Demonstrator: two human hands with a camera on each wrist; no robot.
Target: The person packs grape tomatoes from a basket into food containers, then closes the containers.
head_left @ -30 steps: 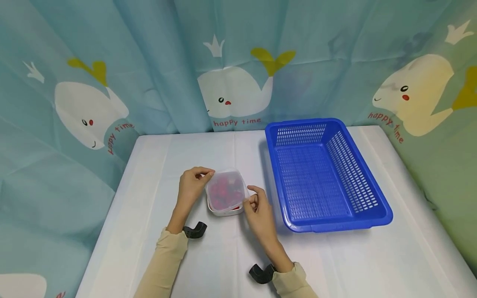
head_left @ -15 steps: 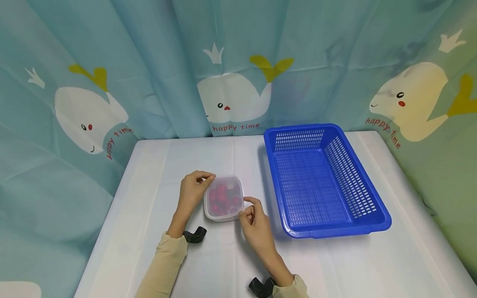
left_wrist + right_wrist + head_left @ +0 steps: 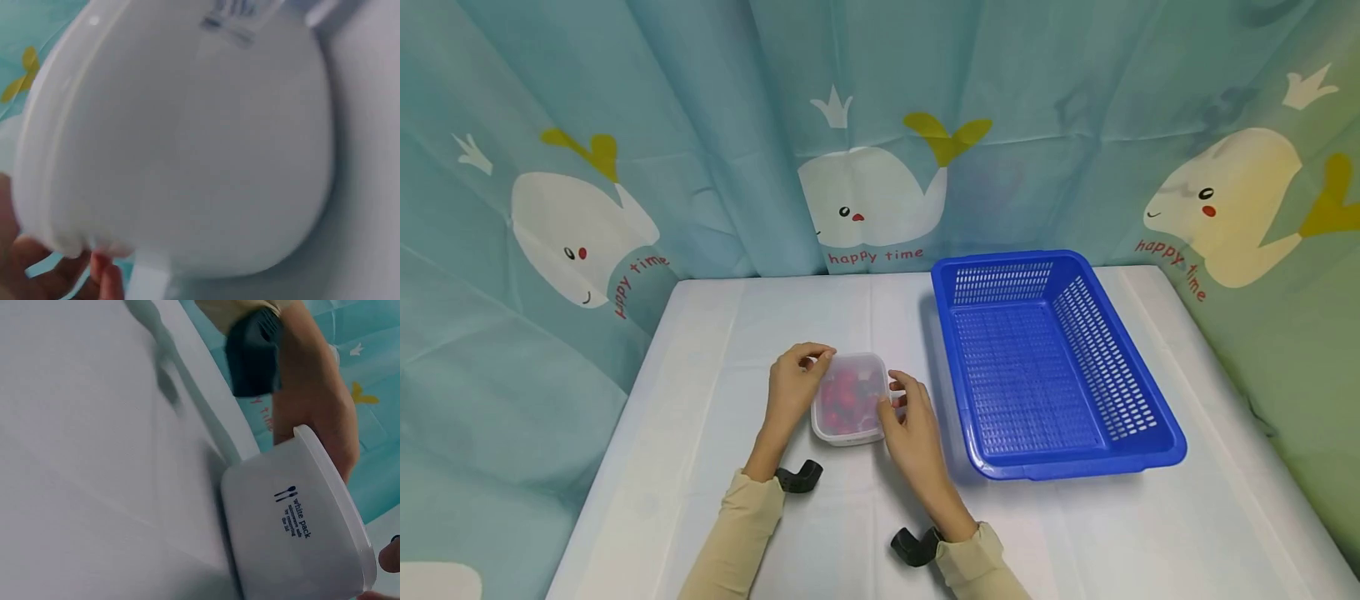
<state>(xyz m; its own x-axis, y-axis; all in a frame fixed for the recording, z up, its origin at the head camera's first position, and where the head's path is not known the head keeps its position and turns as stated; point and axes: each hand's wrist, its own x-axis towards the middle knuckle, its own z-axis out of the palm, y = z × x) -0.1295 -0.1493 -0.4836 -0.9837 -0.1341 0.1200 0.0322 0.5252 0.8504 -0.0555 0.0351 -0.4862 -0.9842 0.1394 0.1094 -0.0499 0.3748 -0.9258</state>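
Note:
A small white plastic food container (image 3: 281,531) stands on the table, printed "white pack" on its side. Its translucent lid (image 3: 856,375) lies over the top, with red pieces (image 3: 842,402) showing blurred beneath. At the lid's far left corner, my left hand (image 3: 792,383) pinches the edge between thumb and fingers; in the left wrist view its fingers (image 3: 107,275) reach under the rim. My right hand (image 3: 913,433) is at the right side, fingers loosely bent and thumb over the lid's edge. The right wrist view shows that thumb (image 3: 390,555) just off the rim.
A blue plastic basket (image 3: 955,358) with slotted walls stands to the right of the container. White cloth covers the table (image 3: 730,333). A light blue curtain (image 3: 715,125) with whale prints hangs behind and along the sides. Each wrist wears a black device (image 3: 801,477).
The lid, tilted and shifted a second ago, now lies flat over the container. My right hand has moved from the near right corner up along the right edge, loosening its pinch.

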